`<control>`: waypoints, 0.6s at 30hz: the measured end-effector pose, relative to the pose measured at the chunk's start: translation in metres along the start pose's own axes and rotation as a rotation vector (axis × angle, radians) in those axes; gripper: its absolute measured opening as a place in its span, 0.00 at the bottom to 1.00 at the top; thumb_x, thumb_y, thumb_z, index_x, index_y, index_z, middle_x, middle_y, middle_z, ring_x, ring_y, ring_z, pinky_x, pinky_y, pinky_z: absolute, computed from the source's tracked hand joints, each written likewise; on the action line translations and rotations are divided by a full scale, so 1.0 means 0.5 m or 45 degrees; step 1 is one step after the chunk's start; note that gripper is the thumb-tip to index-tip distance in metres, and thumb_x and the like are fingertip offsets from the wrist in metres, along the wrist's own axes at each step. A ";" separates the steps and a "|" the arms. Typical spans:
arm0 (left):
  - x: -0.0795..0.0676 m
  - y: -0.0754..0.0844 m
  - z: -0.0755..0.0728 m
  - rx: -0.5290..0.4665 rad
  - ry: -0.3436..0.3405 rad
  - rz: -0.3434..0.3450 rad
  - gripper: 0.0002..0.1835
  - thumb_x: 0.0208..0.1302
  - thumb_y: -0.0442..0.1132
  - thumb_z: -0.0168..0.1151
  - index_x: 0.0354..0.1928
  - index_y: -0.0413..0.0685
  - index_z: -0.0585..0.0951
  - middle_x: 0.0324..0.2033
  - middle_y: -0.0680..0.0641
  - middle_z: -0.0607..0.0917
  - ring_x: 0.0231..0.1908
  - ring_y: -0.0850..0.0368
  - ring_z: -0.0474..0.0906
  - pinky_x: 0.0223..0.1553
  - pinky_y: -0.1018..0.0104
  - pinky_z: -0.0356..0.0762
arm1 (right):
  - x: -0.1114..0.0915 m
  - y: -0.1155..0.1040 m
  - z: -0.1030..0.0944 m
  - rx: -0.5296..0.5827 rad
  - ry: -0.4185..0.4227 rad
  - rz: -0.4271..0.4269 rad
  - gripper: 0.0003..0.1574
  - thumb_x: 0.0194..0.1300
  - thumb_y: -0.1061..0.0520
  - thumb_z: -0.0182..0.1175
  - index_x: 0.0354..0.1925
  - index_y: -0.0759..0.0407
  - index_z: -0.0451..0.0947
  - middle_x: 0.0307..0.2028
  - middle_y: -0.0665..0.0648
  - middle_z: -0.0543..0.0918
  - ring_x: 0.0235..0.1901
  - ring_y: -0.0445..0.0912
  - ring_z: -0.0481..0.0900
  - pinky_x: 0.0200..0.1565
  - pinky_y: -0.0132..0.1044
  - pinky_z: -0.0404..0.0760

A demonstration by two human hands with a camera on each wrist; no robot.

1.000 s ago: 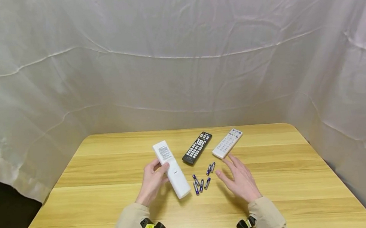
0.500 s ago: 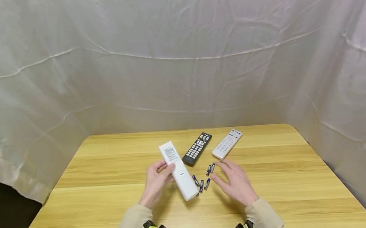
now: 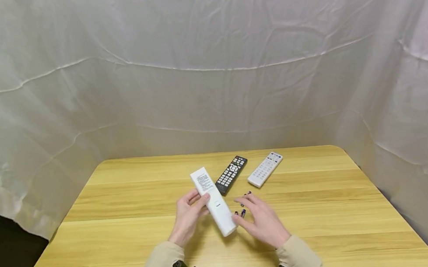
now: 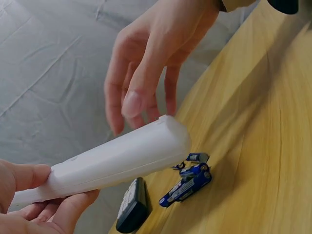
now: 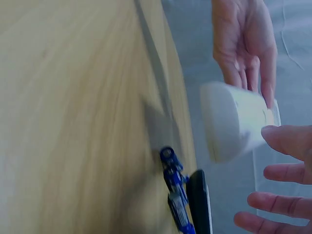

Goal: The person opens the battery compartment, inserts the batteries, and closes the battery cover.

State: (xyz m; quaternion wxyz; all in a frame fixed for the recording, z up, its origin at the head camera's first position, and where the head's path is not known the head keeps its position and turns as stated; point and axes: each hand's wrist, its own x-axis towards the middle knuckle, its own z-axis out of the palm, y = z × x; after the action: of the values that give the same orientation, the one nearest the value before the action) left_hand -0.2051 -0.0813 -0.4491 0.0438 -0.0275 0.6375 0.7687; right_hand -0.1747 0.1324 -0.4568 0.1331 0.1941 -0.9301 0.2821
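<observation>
A white remote control is held above the table in my left hand, thumb on its back and fingers beneath. Its back faces up, with printed text near the far end. My right hand hovers beside the remote's near end, fingers spread and slightly bent, with nothing in them; in the left wrist view a small gap shows between the right hand and the remote. Several blue batteries lie on the table below, partly hidden by the remote and right hand in the head view.
A black remote with white buttons lies on the wooden table behind the batteries. To its right lies a second white remote, buttons up. Pale cloth hangs around the table's back and sides.
My left hand has carried the white remote to the right, over the batteries' left side. My right hand has moved left and nearer, closing in on the remote's near end.
</observation>
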 end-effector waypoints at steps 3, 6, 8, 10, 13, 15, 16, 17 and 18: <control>-0.001 -0.003 0.003 -0.016 -0.012 -0.008 0.23 0.69 0.31 0.60 0.63 0.27 0.71 0.57 0.28 0.79 0.40 0.56 0.86 0.47 0.63 0.90 | 0.002 -0.009 0.008 0.017 0.002 -0.040 0.29 0.64 0.47 0.68 0.60 0.57 0.78 0.55 0.58 0.83 0.53 0.54 0.82 0.55 0.57 0.85; -0.004 -0.005 0.007 -0.033 -0.023 -0.021 0.24 0.70 0.31 0.60 0.64 0.28 0.71 0.58 0.28 0.79 0.41 0.56 0.86 0.48 0.64 0.90 | 0.005 -0.014 0.015 0.017 0.013 -0.084 0.29 0.64 0.48 0.68 0.60 0.57 0.78 0.54 0.56 0.83 0.52 0.51 0.83 0.54 0.54 0.86; -0.005 -0.008 0.008 -0.044 -0.030 -0.029 0.24 0.70 0.31 0.59 0.64 0.28 0.70 0.58 0.27 0.78 0.42 0.55 0.86 0.49 0.63 0.90 | 0.008 -0.016 0.019 0.014 0.026 -0.111 0.29 0.63 0.49 0.69 0.60 0.57 0.78 0.52 0.55 0.83 0.50 0.49 0.83 0.52 0.51 0.87; -0.005 -0.009 0.010 -0.061 -0.035 -0.036 0.24 0.70 0.30 0.59 0.64 0.28 0.70 0.59 0.27 0.77 0.43 0.55 0.86 0.50 0.63 0.90 | 0.010 -0.018 0.021 0.013 0.037 -0.137 0.28 0.63 0.50 0.69 0.59 0.57 0.79 0.51 0.55 0.83 0.48 0.48 0.83 0.50 0.47 0.88; -0.004 -0.011 0.012 -0.088 -0.035 -0.044 0.23 0.70 0.30 0.59 0.64 0.28 0.70 0.58 0.27 0.78 0.43 0.54 0.86 0.50 0.62 0.90 | 0.014 -0.020 0.022 0.010 0.044 -0.163 0.27 0.62 0.52 0.70 0.58 0.59 0.79 0.49 0.56 0.83 0.45 0.48 0.83 0.45 0.41 0.89; -0.004 -0.012 0.013 -0.105 -0.037 -0.049 0.23 0.69 0.30 0.59 0.64 0.28 0.71 0.58 0.28 0.78 0.43 0.54 0.86 0.51 0.61 0.89 | 0.016 -0.023 0.021 0.020 0.040 -0.171 0.27 0.61 0.52 0.70 0.57 0.59 0.79 0.48 0.56 0.83 0.43 0.48 0.83 0.42 0.35 0.88; -0.004 -0.012 0.013 -0.111 -0.039 -0.052 0.23 0.69 0.30 0.59 0.64 0.28 0.71 0.58 0.28 0.78 0.43 0.54 0.86 0.51 0.61 0.89 | 0.017 -0.024 0.021 0.021 0.038 -0.173 0.26 0.61 0.53 0.70 0.56 0.59 0.80 0.48 0.56 0.83 0.41 0.48 0.83 0.40 0.32 0.87; -0.003 -0.012 0.014 -0.118 -0.042 -0.053 0.23 0.70 0.30 0.59 0.64 0.28 0.70 0.58 0.28 0.78 0.43 0.54 0.86 0.52 0.61 0.89 | 0.018 -0.025 0.021 0.026 0.037 -0.175 0.26 0.61 0.53 0.70 0.56 0.59 0.80 0.47 0.56 0.83 0.40 0.47 0.82 0.38 0.29 0.85; -0.003 -0.012 0.015 -0.125 -0.044 -0.055 0.23 0.70 0.30 0.59 0.64 0.28 0.70 0.58 0.29 0.78 0.43 0.54 0.86 0.52 0.61 0.89 | 0.019 -0.026 0.021 0.034 0.036 -0.176 0.25 0.61 0.54 0.70 0.56 0.60 0.80 0.47 0.56 0.82 0.38 0.46 0.82 0.36 0.26 0.84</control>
State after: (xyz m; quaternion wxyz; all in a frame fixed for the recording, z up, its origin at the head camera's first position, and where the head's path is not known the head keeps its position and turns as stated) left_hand -0.2027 -0.0730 -0.4536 0.0701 -0.0300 0.5975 0.7983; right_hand -0.1788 0.1135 -0.4559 0.1628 0.2556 -0.9087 0.2872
